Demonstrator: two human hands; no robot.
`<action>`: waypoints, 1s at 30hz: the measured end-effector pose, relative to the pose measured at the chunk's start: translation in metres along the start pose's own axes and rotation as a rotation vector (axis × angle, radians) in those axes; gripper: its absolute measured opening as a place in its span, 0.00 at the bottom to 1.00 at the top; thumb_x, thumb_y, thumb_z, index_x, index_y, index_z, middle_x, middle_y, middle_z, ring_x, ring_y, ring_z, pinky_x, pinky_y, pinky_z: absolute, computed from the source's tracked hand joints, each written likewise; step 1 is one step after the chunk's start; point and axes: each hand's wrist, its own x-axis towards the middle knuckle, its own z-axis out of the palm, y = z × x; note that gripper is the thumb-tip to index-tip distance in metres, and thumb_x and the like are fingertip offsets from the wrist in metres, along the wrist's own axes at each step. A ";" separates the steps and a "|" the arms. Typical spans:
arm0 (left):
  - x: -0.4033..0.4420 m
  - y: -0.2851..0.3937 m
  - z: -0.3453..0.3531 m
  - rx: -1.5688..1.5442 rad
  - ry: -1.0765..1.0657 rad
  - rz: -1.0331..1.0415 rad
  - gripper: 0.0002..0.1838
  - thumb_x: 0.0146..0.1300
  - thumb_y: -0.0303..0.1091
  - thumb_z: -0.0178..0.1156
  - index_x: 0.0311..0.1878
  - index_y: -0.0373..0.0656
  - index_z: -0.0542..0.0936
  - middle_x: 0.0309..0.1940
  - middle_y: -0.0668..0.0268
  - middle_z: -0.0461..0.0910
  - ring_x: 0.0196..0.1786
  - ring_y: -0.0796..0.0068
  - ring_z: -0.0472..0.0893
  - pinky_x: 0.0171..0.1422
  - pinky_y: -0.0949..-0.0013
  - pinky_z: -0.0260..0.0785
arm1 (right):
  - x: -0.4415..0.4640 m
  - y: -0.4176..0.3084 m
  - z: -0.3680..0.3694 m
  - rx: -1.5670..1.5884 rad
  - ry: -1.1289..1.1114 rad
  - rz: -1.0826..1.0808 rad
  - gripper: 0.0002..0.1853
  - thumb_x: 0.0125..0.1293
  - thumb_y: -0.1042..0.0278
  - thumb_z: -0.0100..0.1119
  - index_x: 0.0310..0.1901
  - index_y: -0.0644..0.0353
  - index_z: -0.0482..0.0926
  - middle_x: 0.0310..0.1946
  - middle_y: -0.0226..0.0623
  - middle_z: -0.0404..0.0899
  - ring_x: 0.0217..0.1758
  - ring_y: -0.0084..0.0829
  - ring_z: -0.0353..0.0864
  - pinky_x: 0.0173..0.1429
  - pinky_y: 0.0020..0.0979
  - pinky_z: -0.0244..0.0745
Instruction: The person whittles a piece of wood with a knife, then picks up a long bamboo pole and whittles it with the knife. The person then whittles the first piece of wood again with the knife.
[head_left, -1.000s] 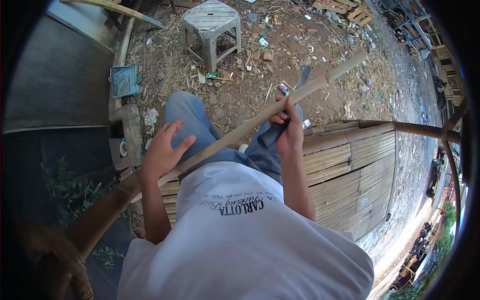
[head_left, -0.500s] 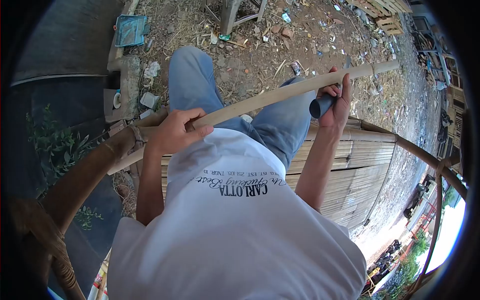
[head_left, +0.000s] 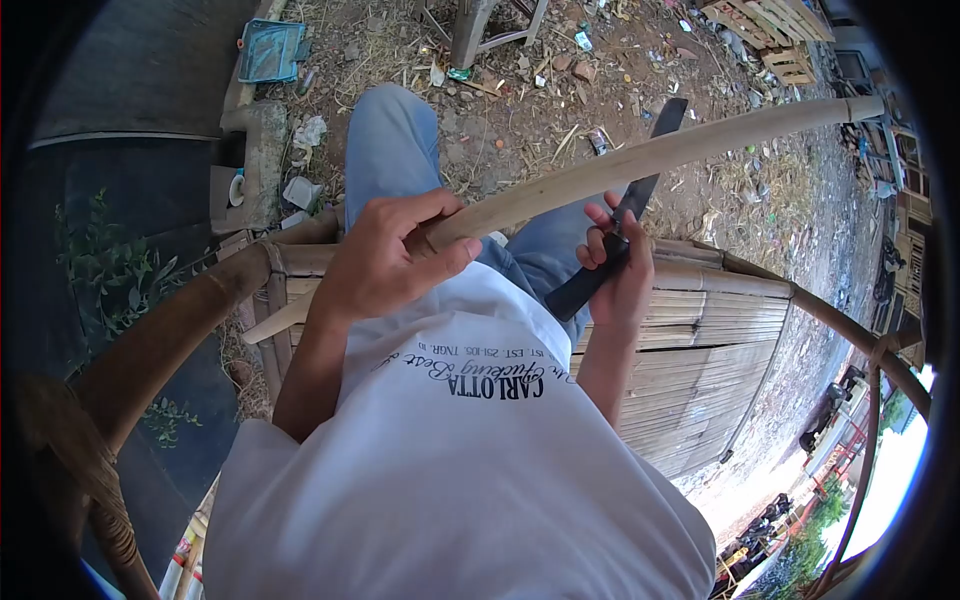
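Observation:
A long pale bamboo strip (head_left: 560,188) slants across my lap, rising to the right. My left hand (head_left: 378,255) is closed around it near its lower end, and a short tapered piece sticks out past the wrist. In my right hand (head_left: 628,275) is a knife (head_left: 641,195) with a thick black handle and a dark blade. Its handle points down toward my shirt and its blade angles up and right. From this view the blade crosses behind the strip; whether they touch I cannot tell.
I sit on a bamboo seat (head_left: 700,375) with a curved bamboo rail (head_left: 180,340) at the left. Ahead are a wooden stool (head_left: 470,35), a blue tray (head_left: 272,52) and littered ground (head_left: 520,130). Wooden pallets (head_left: 775,30) lie at the far right.
My right hand has drawn in toward my body, and the knife has turned so its blade shows. The strip has shifted up and right, with my left hand still on it.

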 end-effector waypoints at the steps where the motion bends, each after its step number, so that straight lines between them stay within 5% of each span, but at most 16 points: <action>1: 0.001 0.003 0.001 -0.018 0.025 -0.019 0.14 0.59 0.38 0.67 0.35 0.34 0.80 0.19 0.70 0.73 0.23 0.86 0.68 0.26 0.75 0.59 | -0.004 0.003 0.009 -0.107 -0.001 0.009 0.19 0.73 0.63 0.50 0.59 0.68 0.69 0.39 0.43 0.80 0.23 0.19 0.68 0.28 0.24 0.64; 2: 0.001 0.005 0.001 -0.035 0.049 -0.037 0.12 0.58 0.36 0.67 0.36 0.35 0.80 0.20 0.71 0.73 0.23 0.87 0.67 0.27 0.77 0.56 | -0.007 0.006 0.017 -0.145 -0.013 0.005 0.19 0.74 0.63 0.50 0.58 0.69 0.71 0.33 0.41 0.80 0.22 0.20 0.69 0.27 0.24 0.65; 10: -0.005 0.000 -0.001 0.070 0.111 0.004 0.12 0.60 0.35 0.66 0.36 0.35 0.80 0.22 0.68 0.77 0.24 0.86 0.71 0.28 0.76 0.61 | -0.019 0.009 0.041 -0.164 -0.086 -0.050 0.16 0.74 0.68 0.49 0.58 0.68 0.70 0.35 0.38 0.80 0.23 0.19 0.70 0.28 0.23 0.66; 17: -0.001 -0.004 0.013 0.196 0.107 0.124 0.11 0.60 0.34 0.66 0.36 0.34 0.80 0.21 0.63 0.76 0.23 0.79 0.74 0.30 0.72 0.66 | -0.009 0.028 0.074 -0.058 -0.028 -0.111 0.14 0.67 0.71 0.62 0.50 0.63 0.70 0.35 0.35 0.78 0.23 0.17 0.67 0.28 0.21 0.64; 24: -0.018 0.008 -0.012 0.451 0.270 0.156 0.23 0.56 0.37 0.68 0.54 0.40 0.79 0.42 0.56 0.81 0.43 0.61 0.83 0.50 0.63 0.75 | 0.002 0.022 0.082 0.046 0.066 -0.173 0.11 0.65 0.75 0.63 0.44 0.62 0.71 0.32 0.33 0.76 0.23 0.14 0.65 0.26 0.19 0.62; 30: -0.074 0.003 -0.048 0.545 0.184 -0.053 0.22 0.54 0.39 0.70 0.50 0.39 0.80 0.41 0.58 0.81 0.44 0.57 0.81 0.49 0.58 0.74 | 0.012 0.009 0.071 0.112 0.083 -0.192 0.09 0.68 0.75 0.60 0.45 0.66 0.72 0.33 0.31 0.74 0.23 0.10 0.63 0.27 0.16 0.63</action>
